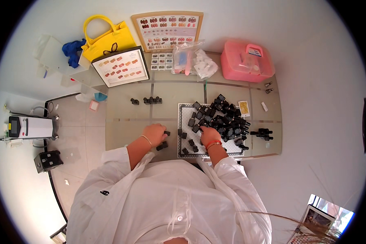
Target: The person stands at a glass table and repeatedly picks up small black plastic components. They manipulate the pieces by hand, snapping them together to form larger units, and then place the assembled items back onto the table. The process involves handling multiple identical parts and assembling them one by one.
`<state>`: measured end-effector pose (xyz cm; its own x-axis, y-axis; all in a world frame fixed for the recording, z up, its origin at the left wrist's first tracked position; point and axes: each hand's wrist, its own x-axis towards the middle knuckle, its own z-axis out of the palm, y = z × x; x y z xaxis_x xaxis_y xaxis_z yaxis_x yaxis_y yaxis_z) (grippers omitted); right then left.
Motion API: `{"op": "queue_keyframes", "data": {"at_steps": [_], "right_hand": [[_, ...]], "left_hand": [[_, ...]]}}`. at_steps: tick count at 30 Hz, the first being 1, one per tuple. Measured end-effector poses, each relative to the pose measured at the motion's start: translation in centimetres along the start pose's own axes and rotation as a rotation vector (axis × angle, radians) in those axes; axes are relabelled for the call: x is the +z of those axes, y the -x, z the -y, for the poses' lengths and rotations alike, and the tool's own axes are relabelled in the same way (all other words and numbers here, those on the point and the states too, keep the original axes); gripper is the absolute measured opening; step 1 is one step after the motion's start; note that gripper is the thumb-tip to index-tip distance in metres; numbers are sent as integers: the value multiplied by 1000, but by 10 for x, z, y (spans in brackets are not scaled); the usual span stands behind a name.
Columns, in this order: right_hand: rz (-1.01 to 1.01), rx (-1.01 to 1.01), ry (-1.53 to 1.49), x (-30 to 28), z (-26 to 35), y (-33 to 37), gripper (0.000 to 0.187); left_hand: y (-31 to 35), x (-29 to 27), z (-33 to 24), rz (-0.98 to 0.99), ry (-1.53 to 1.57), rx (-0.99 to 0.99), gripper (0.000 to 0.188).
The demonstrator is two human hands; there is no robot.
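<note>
At the near edge of the glass table [122,122], the left hand [155,133] has its fingers curled round a small black bottle [166,133], seemingly pinching it, though the grip is too small to make out for certain. Another little black bottle [162,146] lies just beside that hand, nearer the person. The right hand [209,135], with a red band at its wrist, rests palm-down on the white mat [183,106]; its fingers reach into the near fringe of the pile of black bottles [225,120], and I cannot tell whether they are closed on one.

Taking the mat as the landmark: most of the bottles are heaped on its right half, with a few scattered loose on its left half. Left of the mat and farther from the person, a short row of bottles [152,100] stands in line with a single one beside it; right of the mat stands another small cluster [262,133]. By my reckoning only a handful have been set out and the bulk of the heap is left.

Beyond the mat sit a pink plastic case [246,61] with its lid shut, contents dimly seen through it, a clear bag [186,59] of small packets, and a yellow tote [105,39], its contents hidden. Two nail colour charts [120,67] lean there too.
</note>
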<state>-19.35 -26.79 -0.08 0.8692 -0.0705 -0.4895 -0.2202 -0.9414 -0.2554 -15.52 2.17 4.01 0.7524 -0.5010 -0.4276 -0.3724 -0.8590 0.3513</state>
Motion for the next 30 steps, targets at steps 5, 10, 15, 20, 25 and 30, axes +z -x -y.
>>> {"op": "queue_keyframes", "data": {"at_steps": [5,10,15,20,25,30], "right_hand": [[-167,-43,-72,-2,-1,12,34],[-269,-68,-157,8,-12,8,41],[-336,-144,-220,4,-12,9,42],[-414,-326,-342,-25,4,28,37],[-430,-460,-552,-72,47,64,33],[-429,-429,-680,-90,77,96,40]], "left_hand": [[4,-8,1,-84,58,26,26],[6,-23,-9,-175,147,77,27],[4,-31,-20,-313,261,183,32],[-1,-31,-31,-278,419,246,40],[-2,-32,-46,-231,650,335,51],[3,-51,-68,-194,683,444,53]]}}
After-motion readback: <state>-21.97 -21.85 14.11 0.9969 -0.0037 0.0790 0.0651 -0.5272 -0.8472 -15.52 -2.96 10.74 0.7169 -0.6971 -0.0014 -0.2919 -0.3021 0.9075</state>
